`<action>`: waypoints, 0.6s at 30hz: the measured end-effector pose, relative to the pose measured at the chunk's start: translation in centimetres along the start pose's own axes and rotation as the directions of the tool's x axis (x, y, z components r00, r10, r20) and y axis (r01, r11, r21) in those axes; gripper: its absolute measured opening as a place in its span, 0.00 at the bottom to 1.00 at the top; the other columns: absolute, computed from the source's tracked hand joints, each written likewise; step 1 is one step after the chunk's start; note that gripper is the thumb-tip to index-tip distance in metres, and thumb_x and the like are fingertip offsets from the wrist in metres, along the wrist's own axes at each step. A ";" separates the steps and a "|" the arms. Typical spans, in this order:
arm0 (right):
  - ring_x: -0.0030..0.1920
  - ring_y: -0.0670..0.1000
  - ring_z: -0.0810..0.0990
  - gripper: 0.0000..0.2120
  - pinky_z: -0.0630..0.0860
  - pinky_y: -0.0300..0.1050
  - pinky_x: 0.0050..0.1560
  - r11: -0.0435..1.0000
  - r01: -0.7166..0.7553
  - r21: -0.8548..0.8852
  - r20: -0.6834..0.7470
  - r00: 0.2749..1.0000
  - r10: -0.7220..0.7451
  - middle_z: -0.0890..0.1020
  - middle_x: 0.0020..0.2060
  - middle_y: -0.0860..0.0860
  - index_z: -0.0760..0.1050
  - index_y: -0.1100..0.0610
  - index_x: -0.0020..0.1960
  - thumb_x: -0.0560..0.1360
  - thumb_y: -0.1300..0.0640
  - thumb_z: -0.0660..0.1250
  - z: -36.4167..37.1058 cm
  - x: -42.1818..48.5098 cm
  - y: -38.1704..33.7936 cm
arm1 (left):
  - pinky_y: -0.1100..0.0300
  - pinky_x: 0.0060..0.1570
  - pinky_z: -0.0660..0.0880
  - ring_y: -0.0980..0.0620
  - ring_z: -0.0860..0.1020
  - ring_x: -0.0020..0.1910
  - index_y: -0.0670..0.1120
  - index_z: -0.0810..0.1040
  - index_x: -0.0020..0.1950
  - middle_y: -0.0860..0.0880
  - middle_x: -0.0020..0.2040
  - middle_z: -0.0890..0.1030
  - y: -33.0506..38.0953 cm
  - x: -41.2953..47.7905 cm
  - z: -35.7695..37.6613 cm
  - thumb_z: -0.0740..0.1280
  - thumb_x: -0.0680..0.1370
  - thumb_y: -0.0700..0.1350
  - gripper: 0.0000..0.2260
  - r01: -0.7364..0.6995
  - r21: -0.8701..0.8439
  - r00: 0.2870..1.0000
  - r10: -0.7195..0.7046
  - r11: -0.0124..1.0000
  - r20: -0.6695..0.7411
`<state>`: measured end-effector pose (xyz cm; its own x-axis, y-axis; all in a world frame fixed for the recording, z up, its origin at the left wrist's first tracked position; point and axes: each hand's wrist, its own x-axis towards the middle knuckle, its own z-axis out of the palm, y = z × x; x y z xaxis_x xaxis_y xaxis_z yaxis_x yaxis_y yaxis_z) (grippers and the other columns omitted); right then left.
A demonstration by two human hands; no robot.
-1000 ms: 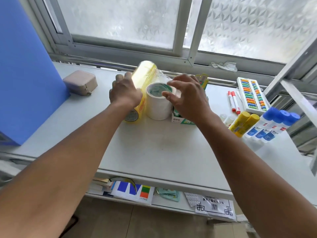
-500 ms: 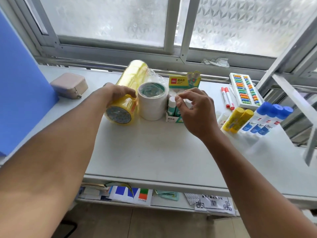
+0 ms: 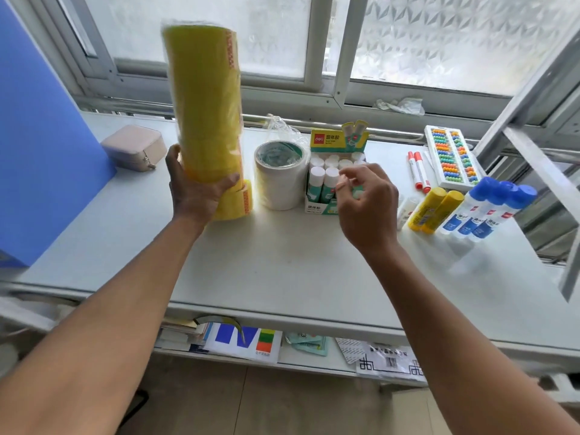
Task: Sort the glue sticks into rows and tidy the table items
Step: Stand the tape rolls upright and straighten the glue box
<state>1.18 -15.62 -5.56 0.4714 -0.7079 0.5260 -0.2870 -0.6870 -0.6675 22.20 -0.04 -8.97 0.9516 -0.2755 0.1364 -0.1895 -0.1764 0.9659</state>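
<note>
Your white table (image 3: 282, 265): white tape roll (image 3: 277, 177) centre, glue-stick box (image 3: 326, 186) touching its right, pink case (image 3: 135, 148) far left, abacus (image 3: 452, 158) far right.

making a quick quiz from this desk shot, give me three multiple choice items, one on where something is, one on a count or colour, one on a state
1. Where does the white tape stack stand?
A. between the yellow tape stack and the glue stick box
B. on the beige case
C. right of the abacus

2. How many blue-capped glue bottles lie by the two yellow glue sticks?
A. one
B. three
C. five

3. What state is the yellow tape stack in?
A. lying flat on the table
B. upright, gripped near its base by the left hand
C. inside the glue stick box

Answers:
1 A: the yellow stack is on its left and the glue stick box on its right.
2 B: three blue caps show side by side.
3 B: the left hand wraps its lower part; the right hand hovers, fingers curled, holding nothing.
</note>
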 end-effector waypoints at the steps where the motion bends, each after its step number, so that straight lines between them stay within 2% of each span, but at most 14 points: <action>1: 0.45 0.53 0.81 0.09 0.71 0.38 0.45 0.999 -0.046 -0.013 -0.022 0.999 0.045 0.82 0.49 0.55 0.81 0.59 0.52 0.75 0.59 0.65 -0.6 -0.1 0.3 | 0.46 0.62 0.74 0.48 0.73 0.62 0.55 0.58 0.70 0.52 0.65 0.71 -0.3 -0.7 -0.1 0.81 0.56 0.56 0.49 -0.029 0.002 1.000 0.029 1.000 0.007; 4: 0.47 0.55 0.82 0.11 0.68 0.36 0.45 0.975 -0.202 -0.089 -0.033 0.979 0.200 0.84 0.49 0.56 0.79 0.61 0.56 0.75 0.59 0.66 -1.8 -0.4 1.4 | 0.47 0.63 0.73 0.50 0.71 0.62 0.51 0.56 0.71 0.52 0.65 0.68 -1.5 -2.1 -0.6 0.82 0.56 0.56 0.51 -0.100 0.045 0.995 0.100 0.994 0.021; 6: 0.48 0.56 0.82 0.14 0.70 0.38 0.46 0.958 -0.256 -0.131 -0.003 0.966 0.258 0.85 0.47 0.57 0.77 0.62 0.60 0.75 0.60 0.66 -2.1 -1.0 1.9 | 0.48 0.63 0.72 0.52 0.70 0.62 0.50 0.56 0.71 0.53 0.64 0.67 -1.9 -3.1 -0.9 0.81 0.55 0.58 0.53 -0.137 0.071 0.990 0.136 0.988 0.024; 10: 0.50 0.59 0.84 0.20 0.78 0.50 0.52 0.952 -0.254 -0.171 0.058 0.962 0.267 0.86 0.47 0.57 0.72 0.60 0.66 0.76 0.58 0.67 -1.2 -2.0 2.8 | 0.47 0.65 0.71 0.52 0.70 0.63 0.48 0.56 0.73 0.53 0.66 0.67 -1.7 -3.5 -0.7 0.78 0.54 0.62 0.54 -0.152 0.098 0.988 0.150 0.984 0.027; 12: 0.51 0.59 0.83 0.23 0.78 0.51 0.52 0.958 -0.213 -0.191 0.048 0.973 0.226 0.85 0.50 0.57 0.69 0.58 0.69 0.76 0.58 0.69 -1.0 -1.7 2.9 | 0.42 0.68 0.66 0.47 0.66 0.69 0.48 0.53 0.76 0.50 0.72 0.65 -1.6 -4.1 -0.4 0.78 0.58 0.62 0.55 -0.143 0.223 0.988 0.150 0.964 -0.018; 13: 0.51 0.59 0.83 0.24 0.78 0.51 0.52 0.962 -0.178 -0.206 0.036 0.981 0.189 0.85 0.51 0.58 0.68 0.57 0.70 0.75 0.58 0.70 -1.0 -1.3 3.1 | 0.40 0.69 0.62 0.45 0.63 0.73 0.48 0.52 0.77 0.46 0.75 0.61 -1.5 -5.0 -0.1 0.78 0.61 0.62 0.54 -0.135 0.300 0.982 0.168 0.944 -0.087; 14: 0.52 0.59 0.82 0.25 0.78 0.51 0.52 0.963 -0.144 -0.228 0.031 0.987 0.155 0.84 0.52 0.58 0.68 0.57 0.70 0.75 0.59 0.70 -1.1 -0.9 3.2 | 0.40 0.69 0.60 0.42 0.60 0.74 0.45 0.53 0.78 0.42 0.75 0.60 -1.3 -6.2 0.3 0.77 0.64 0.61 0.51 -0.159 0.371 0.955 0.238 0.915 -0.175; 15: 0.52 0.59 0.82 0.24 0.78 0.50 0.51 0.960 -0.115 -0.257 0.035 0.991 0.128 0.83 0.52 0.59 0.70 0.57 0.69 0.75 0.59 0.71 -1.2 -0.4 3.4 | 0.41 0.67 0.60 0.41 0.60 0.72 0.42 0.56 0.76 0.38 0.73 0.62 -1.0 -7.6 0.8 0.75 0.67 0.59 0.46 -0.242 0.439 0.900 0.369 0.865 -0.233; 16: 0.52 0.59 0.81 0.22 0.77 0.50 0.50 0.954 -0.092 -0.287 0.047 0.993 0.110 0.82 0.52 0.59 0.72 0.57 0.67 0.75 0.59 0.70 -1.3 0.2 3.4 | 0.43 0.65 0.61 0.39 0.63 0.70 0.40 0.62 0.74 0.36 0.69 0.67 -0.8 -9.1 1.5 0.73 0.70 0.56 0.39 -0.372 0.509 0.818 0.533 0.776 -0.216; 17: 0.51 0.60 0.81 0.20 0.77 0.50 0.50 0.947 -0.074 -0.312 0.061 0.993 0.098 0.81 0.52 0.59 0.74 0.57 0.66 0.75 0.60 0.70 -1.5 0.7 3.6 | 0.45 0.63 0.63 0.39 0.67 0.66 0.39 0.67 0.70 0.35 0.65 0.72 -0.6 -10.6 2.4 0.71 0.72 0.53 0.31 -0.517 0.552 0.735 0.670 0.654 -0.106; 18: 0.51 0.60 0.81 0.17 0.76 0.49 0.49 0.941 -0.057 -0.334 0.078 0.993 0.088 0.81 0.52 0.58 0.76 0.57 0.64 0.75 0.60 0.70 -1.6 1.2 3.6 | 0.46 0.60 0.66 0.39 0.71 0.63 0.40 0.71 0.66 0.37 0.61 0.76 -0.7 -11.5 3.4 0.70 0.73 0.49 0.24 -0.640 0.543 0.673 0.738 0.543 0.056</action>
<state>-0.62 -19.24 -6.51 0.5078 -0.7509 0.4223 -0.5754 -0.6604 -0.4825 10.58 0.01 -11.97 0.4871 -0.3684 0.7918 -0.8437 -0.4327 0.3177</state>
